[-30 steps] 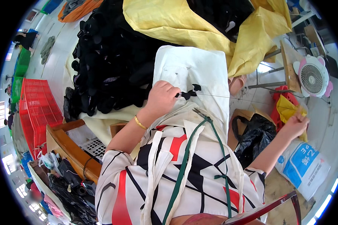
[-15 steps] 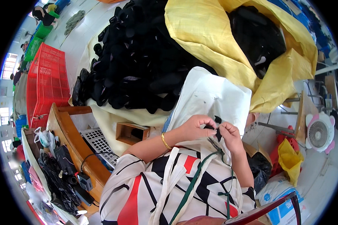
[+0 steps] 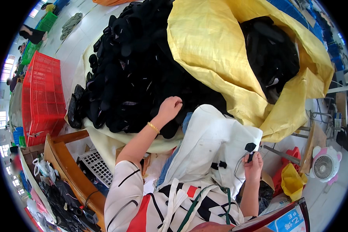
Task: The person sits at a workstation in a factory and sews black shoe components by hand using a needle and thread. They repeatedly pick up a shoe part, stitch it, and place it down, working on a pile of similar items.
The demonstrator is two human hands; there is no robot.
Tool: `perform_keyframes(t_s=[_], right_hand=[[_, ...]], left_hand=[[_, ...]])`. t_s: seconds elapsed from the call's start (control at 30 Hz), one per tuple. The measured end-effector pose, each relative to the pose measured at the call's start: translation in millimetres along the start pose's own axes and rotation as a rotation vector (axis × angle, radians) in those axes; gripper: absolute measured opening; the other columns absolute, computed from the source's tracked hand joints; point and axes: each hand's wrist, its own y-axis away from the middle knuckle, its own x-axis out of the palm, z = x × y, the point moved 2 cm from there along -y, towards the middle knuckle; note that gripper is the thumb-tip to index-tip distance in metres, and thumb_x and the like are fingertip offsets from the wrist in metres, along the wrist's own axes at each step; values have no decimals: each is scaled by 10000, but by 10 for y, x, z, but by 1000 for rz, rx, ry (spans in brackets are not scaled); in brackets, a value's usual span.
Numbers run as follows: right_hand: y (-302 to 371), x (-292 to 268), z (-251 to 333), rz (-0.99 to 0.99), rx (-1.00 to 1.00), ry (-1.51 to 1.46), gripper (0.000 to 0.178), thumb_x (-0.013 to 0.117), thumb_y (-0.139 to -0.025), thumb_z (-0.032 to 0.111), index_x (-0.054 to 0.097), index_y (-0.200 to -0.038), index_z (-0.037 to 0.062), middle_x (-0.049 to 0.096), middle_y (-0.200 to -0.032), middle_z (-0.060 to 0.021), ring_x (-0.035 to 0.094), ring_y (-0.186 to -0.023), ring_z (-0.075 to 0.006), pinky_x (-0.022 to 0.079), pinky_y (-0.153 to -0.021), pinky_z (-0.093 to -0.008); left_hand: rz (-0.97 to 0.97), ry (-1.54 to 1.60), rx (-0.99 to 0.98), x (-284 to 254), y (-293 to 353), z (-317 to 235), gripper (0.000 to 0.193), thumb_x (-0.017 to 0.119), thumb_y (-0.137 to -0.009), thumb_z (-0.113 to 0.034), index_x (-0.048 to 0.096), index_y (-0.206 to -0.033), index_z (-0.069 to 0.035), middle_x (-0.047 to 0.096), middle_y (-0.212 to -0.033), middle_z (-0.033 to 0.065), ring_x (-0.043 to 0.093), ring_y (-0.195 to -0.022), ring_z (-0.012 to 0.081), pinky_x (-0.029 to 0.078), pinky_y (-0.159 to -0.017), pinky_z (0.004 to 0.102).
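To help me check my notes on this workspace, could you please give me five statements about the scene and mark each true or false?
1. The right hand holds a small black piece. True.
2. The left hand is inside the red crate. False: it is at the pile of black items; whether it touches one cannot be told.
3. A gold-coloured bracelet is on the left wrist. True.
4. The yellow sack is closed. False: its mouth is open, showing a black load inside.
5. Small black bits lie on the white cloth. True.
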Motion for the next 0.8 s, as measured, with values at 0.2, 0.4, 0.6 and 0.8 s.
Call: perform_keyframes(t_s=[0.2,0.4,0.6,0.8], right_hand=[[-106,26,-76,-31,14,-13,147,597,-988,224,589,-1025,82,576,-759,-72,560,-695,-186,552,-688,-377],[-89,-20,-110,-42,12,-21,175,604,-984,242,579,-1035,76,568,-752,-76,559,-688,-191,553,-668,-370],[-85,-73,-178,70,-25,-104,158,579,-1001,194,593,-1067,51,612,-851,-73,585,-735,-186,564,-719,-394],[-12,81,-166,86,-90,-27,139,529,-1025,149,595,-1023,27,635,-814,-59,619,-710,-155,548,-735,-357]], left_hand=[[99,-584,64,340,-831,467,277,748,-777,-190,652,-992,-43,649,-993,120,597,-1037,298,519,-852,407],[407,-796,-72,519,-767,579,189,674,-759,-212,748,-863,-72,707,-925,97,609,-1030,278,504,-857,380],[105,89,13,-5,-254,233,169,688,-716,-187,637,-679,-30,612,-645,121,576,-622,209,471,-598,341],[51,608,-100,-542,410,-638,352,690,-907,-205,457,-689,-55,398,-653,-72,360,-622,38,328,-532,254]])
